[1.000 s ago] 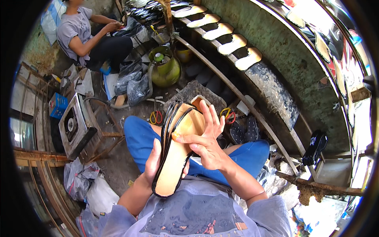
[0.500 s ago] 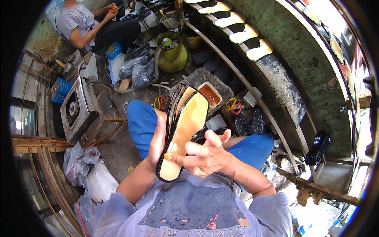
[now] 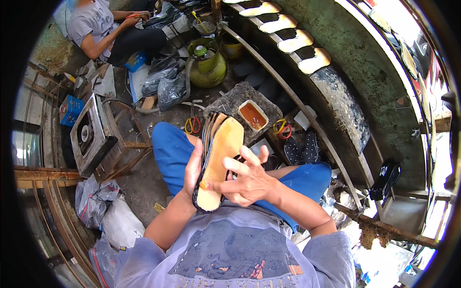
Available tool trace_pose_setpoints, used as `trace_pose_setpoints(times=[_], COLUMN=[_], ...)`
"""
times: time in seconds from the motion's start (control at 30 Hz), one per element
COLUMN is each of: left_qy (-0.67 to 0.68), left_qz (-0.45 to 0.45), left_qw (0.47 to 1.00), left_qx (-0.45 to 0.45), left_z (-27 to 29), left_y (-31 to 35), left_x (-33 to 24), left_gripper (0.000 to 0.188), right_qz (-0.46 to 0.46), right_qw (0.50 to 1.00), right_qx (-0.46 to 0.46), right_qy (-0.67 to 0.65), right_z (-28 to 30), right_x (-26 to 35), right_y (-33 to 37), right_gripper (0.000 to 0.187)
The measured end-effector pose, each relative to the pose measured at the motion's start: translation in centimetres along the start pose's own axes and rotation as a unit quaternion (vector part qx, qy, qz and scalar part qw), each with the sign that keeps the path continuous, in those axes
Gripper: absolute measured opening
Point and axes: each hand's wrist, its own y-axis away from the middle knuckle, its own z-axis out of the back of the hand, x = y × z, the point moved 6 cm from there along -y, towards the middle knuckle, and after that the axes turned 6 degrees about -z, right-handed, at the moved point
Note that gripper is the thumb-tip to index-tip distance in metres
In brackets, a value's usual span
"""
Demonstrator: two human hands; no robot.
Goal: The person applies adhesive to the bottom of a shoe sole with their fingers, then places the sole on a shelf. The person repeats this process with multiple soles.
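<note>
My left hand (image 3: 193, 168) is closed round a stack of sandal soles (image 3: 224, 144), held tilted above my lap. The top sole is tan, with stitching along its dark edge. Over it, my right hand (image 3: 252, 180) has its fingers apart, and one fingertip touches the sole near the narrow heel end. A dab of orange paste (image 3: 203, 185) shows at that fingertip. Beyond the stack, a white-rimmed tray (image 3: 267, 117) of orange-brown paste (image 3: 253, 115) rests on a worn stone-like block (image 3: 225, 102).
Two pairs of scissors (image 3: 192, 126) with red and yellow handles lie either side of the block. A stove (image 3: 86, 134) stands left, a green gas cylinder (image 3: 207, 72) ahead. Tan soles (image 3: 314, 60) line a rail at right. Another person (image 3: 96, 29) sits at far left.
The stack of soles has come slightly lower and nearer to me, with both hands. My right fingertip stays near the heel end. The other person's hands have shifted slightly.
</note>
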Motion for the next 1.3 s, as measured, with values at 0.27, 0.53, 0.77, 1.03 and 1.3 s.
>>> trace_pose_setpoints(times=[0.27, 0.53, 0.77, 1.03, 1.3], left_qy=[-0.118, -0.074, -0.064, -0.095, -0.081], left_qz=[-0.071, -0.057, -0.054, -0.057, -0.046], left_qw=[0.989, 0.996, 0.996, 0.994, 0.994], left_qx=[-0.059, 0.0, 0.021, 0.012, 0.057], left_z=[6.2, 6.3, 4.8, 2.9, 0.1], left_y=[1.8, 5.0, 4.9, 4.4, 4.4], left_x=[-5.0, -3.5, -2.8, -3.0, -1.8], left_gripper=[0.067, 0.08, 0.077, 0.056, 0.06], right_qz=[-0.346, -0.355, -0.335, -0.333, -0.268], right_qw=[0.93, 0.877, 0.894, 0.913, 0.912], right_qx=[0.09, 0.156, 0.091, 0.061, 0.013], right_qy=[0.085, 0.284, 0.282, 0.229, -0.31], right_z=[-2.6, -6.7, -4.5, -1.6, 5.0], right_x=[-14.0, -27.2, -25.3, -20.1, -6.1], right_y=[2.2, 9.1, 7.5, 3.5, -3.7], right_gripper=[0.03, 0.037, 0.033, 0.03, 0.04])
